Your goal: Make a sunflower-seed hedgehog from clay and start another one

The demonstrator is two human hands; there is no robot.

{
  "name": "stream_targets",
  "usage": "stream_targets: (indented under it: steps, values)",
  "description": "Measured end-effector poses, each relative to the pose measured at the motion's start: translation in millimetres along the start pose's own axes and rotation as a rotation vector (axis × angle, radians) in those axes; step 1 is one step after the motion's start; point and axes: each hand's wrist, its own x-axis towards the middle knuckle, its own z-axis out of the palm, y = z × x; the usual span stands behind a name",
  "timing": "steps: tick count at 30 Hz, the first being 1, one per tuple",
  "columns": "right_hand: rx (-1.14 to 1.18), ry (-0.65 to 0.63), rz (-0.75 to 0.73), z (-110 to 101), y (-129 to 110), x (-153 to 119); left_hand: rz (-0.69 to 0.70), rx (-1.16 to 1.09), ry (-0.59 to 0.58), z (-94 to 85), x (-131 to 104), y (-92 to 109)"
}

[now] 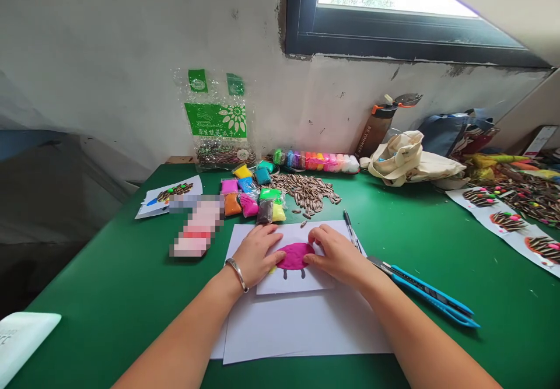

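Note:
A flattened oval of magenta clay (296, 256) lies on a small white sheet (280, 287), with two dark leg-shaped pieces below it and a bit of yellow at its left end. My left hand (256, 253) rests on the sheet, fingers stretched out and thumb touching the oval's left edge. At the opposite edge is my right hand (335, 252), its fingers bent; the thumb presses on the clay, and a gap shows between thumb and index finger. Larger white sheets (301, 330) lie underneath.
Behind my hands are bagged colored clays (247, 185) and a pile of sunflower seeds (306, 193). A blue utility knife (431, 295) and a pen (350, 228) lie right. Finished seed pictures (507, 220) sit far right, another (170, 195) left. A bottle (375, 129) leans against the wall.

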Motion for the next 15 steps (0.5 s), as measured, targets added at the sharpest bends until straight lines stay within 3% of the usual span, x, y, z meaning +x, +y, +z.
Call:
stream_targets:
  steps: [15]
  values:
    - [0.044, 0.017, -0.019, 1.6, 2.4, 0.7, -0.011, -0.010, 0.030, 1.4, 1.8, -0.3]
